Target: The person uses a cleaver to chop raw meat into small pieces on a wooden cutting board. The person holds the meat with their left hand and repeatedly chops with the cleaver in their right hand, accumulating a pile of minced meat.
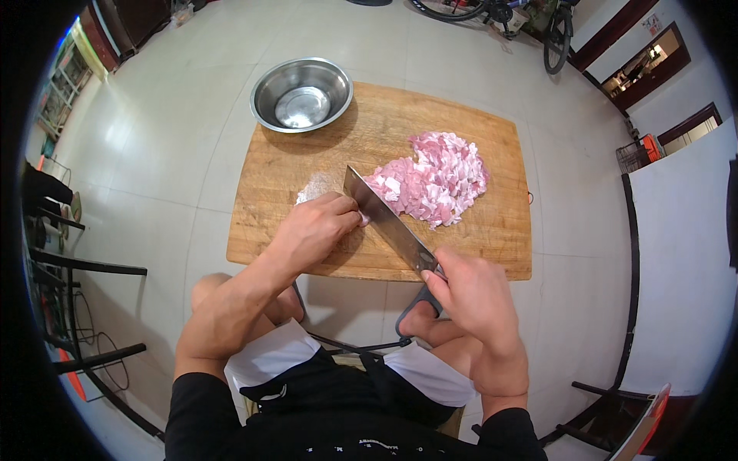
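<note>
A wide cleaver (384, 217) is in my right hand (475, 288), its fingers wrapped around the handle near the front edge of the wooden cutting board (300, 165). The blade slants up and to the left. Against its left side, the curled fingers of my left hand (323, 225) press on a small piece of pink meat (364, 220), mostly hidden beneath them. Just beyond that hand lies a whitish, crinkled, translucent thing (319, 185) whose kind I cannot make out. Right of the blade spreads a heap of chopped pink and white meat (442, 180).
A steel bowl (302, 115) with nothing in it stands at the board's far left corner. Black metal chair legs (92, 265) reach in from the left. A bicycle (500, 15) stands at the back, and a white panel (680, 284) is on the right.
</note>
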Motion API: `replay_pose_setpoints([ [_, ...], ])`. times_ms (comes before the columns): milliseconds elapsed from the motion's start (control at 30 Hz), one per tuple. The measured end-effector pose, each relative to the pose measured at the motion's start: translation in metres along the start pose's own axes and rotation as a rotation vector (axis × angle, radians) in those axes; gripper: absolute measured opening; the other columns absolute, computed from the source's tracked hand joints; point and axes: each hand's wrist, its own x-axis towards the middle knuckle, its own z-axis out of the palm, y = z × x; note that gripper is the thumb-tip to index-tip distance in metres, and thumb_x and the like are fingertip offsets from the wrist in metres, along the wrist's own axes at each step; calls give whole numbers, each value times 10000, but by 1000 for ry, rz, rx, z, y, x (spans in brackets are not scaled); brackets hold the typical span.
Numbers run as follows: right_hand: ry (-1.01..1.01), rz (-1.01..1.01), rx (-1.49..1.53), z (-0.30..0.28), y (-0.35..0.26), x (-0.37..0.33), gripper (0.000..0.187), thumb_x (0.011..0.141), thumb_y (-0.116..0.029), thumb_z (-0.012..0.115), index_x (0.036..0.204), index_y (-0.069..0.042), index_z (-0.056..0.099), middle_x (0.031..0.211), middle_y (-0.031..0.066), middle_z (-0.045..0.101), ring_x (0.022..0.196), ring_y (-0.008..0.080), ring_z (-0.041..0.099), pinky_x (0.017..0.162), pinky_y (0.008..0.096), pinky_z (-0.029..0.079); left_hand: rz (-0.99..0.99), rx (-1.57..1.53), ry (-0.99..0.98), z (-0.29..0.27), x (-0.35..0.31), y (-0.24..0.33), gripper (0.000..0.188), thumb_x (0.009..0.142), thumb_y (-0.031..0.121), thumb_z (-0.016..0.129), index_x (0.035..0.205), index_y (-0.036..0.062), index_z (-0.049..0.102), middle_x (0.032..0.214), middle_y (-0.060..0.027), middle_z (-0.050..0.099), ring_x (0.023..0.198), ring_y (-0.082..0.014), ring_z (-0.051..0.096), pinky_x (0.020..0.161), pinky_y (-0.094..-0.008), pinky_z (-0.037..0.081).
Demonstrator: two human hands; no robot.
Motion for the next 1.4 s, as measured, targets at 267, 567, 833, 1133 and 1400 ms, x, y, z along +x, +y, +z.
replay_pose_setpoints([
  [267, -88, -13, -38, 5, -10, 10, 235, 1085, -247, 655, 1026, -21, 626, 885, 233, 747, 877, 487, 732, 751, 603, 562, -8, -71, -39, 0, 1, -5, 169, 960, 128, 706, 1100, 80, 788, 1106, -73, 717, 1052, -298, 726, 874, -425, 622],
  [567, 17, -43, 28, 33, -19, 69, 289, 1067, -271, 678, 1055, 17, 663, 911, 269, 744, 918, 502, 733, 803, 598, 582, 50, -64, -41, 4, 1, -4, 214, 923, 131, 704, 1115, 81, 783, 1144, -66, 731, 1093, -290, 733, 913, -403, 632],
  [833, -242, 232, 847, 36, 57, 98, 186, 1086, -192, 691, 1052, -12, 657, 732, 22, 639, 498, 96, 584, 473, 315, 485, -15, -100, 9, 3, 0, -4, 203, 944, 141, 725, 1133, 91, 782, 1174, -71, 743, 1095, -297, 735, 903, -414, 627],
  [1133, 46, 28, 265, 10, 35, 35, 233, 1036, -241, 735, 1088, -18, 694, 757, 168, 703, 614, 343, 686, 583, 476, 527, 1, -85, 41, -6, 1, -3, 164, 985, 153, 702, 1116, 86, 774, 1127, -69, 711, 1056, -294, 732, 877, -421, 620],
  [1400, 60, -55, -12, 6, 5, 9, 231, 1042, -258, 727, 979, -50, 648, 781, 207, 732, 772, 474, 728, 685, 587, 554, 2, 41, -9, 0, -5, -3, 247, 943, 150, 714, 1175, 118, 793, 1152, -54, 730, 1080, -278, 744, 861, -402, 635],
])
